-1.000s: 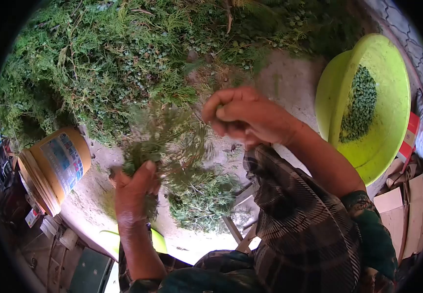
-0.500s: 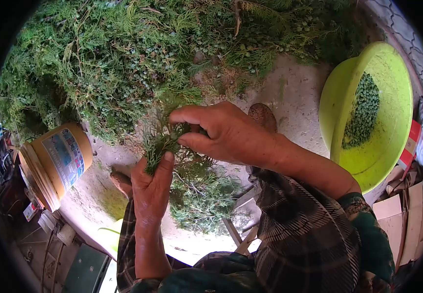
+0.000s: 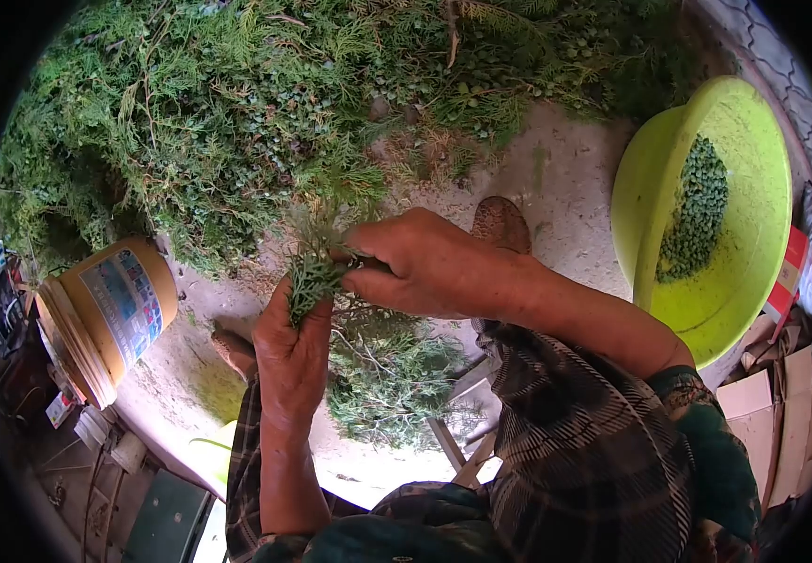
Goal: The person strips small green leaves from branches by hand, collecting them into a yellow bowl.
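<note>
A leafy green cypress sprig (image 3: 310, 280) is gripped between the thumb and fingers of my left hand (image 3: 293, 361), its tips pointing up and away from me. My right hand (image 3: 429, 263) comes in from the right with thumb and forefinger pinched together against the sprig's right side. Whatever sits between those fingertips is too small and hidden to make out. Below both hands, more cut cypress branches (image 3: 392, 375) lie near my lap. To the right, a lime-green basin (image 3: 753, 141) stands tilted, holding a pile of small green cones (image 3: 697, 216).
A large heap of cypress branches (image 3: 237, 122) spreads across the far side. At left a yellow-brown bucket (image 3: 124, 300) with a label lies on its side. Cardboard (image 3: 790, 422) is at lower right. My brown shoes (image 3: 501, 225) rest on the concrete floor.
My right hand has shifted slightly right and down, its fingers drawn closer together. The sprig has turned a little in my left hand, showing more of its foliage.
</note>
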`<action>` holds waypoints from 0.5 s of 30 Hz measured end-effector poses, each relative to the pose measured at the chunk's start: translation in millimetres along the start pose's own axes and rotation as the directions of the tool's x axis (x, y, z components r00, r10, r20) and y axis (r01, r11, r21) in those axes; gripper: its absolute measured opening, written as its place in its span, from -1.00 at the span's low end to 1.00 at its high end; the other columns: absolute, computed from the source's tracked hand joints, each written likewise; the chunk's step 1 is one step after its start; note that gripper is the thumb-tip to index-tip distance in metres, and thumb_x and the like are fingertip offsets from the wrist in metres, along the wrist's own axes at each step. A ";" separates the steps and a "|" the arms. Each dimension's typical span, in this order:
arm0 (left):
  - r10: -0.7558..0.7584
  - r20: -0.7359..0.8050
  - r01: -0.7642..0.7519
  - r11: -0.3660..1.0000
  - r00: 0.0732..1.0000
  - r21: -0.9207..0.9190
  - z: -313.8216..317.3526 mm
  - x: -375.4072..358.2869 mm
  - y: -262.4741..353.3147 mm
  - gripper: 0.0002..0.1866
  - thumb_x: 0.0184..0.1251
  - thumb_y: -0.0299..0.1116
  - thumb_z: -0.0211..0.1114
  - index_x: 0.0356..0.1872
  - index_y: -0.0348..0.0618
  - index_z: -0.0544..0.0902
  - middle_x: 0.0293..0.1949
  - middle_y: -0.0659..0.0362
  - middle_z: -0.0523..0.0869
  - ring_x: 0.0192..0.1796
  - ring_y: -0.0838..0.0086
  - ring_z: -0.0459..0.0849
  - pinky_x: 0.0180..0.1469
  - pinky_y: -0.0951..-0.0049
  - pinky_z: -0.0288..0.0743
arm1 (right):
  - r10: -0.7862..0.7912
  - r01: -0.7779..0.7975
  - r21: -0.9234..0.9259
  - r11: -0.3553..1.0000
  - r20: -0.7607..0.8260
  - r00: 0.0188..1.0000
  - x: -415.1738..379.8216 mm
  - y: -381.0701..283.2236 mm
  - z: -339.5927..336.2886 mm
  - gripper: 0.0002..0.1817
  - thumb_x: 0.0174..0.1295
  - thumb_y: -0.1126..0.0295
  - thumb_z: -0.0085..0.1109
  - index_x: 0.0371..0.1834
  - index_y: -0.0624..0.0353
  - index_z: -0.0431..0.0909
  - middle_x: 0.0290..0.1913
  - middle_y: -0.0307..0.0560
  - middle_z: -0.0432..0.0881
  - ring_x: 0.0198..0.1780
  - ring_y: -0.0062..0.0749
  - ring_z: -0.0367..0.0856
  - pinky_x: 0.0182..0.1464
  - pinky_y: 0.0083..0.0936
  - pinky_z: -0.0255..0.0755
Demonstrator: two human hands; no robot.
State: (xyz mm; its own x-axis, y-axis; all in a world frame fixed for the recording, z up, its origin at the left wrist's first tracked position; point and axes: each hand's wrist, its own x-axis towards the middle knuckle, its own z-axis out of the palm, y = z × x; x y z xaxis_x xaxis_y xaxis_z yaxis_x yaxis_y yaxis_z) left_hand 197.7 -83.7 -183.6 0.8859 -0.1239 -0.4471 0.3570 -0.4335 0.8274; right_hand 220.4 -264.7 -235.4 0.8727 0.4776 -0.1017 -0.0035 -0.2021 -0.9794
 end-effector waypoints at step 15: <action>-0.412 0.027 0.412 0.902 0.911 -0.127 -0.5 -7.9 6.5 -0.80 0.36 -0.31 0.17 -0.15 -0.23 0.58 -0.46 0.38 0.52 -0.48 0.75 0.34 -0.46 0.69 0.22 | 0.242 -0.271 0.889 0.369 0.190 0.952 -16.8 7.4 -20.5 -0.81 0.25 0.29 0.00 -0.30 0.19 0.48 -0.51 -0.23 0.44 -0.67 -0.85 0.18 -0.67 -0.79 -0.01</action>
State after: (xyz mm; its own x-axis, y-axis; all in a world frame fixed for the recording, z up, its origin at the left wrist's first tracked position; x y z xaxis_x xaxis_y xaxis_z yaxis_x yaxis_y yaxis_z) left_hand 193.2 -85.0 -174.5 0.6515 0.0419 -0.7575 0.7248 -0.3291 0.6052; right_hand 215.8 -291.7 -237.4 0.7371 0.5678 -0.3664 -0.6717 0.5561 -0.4894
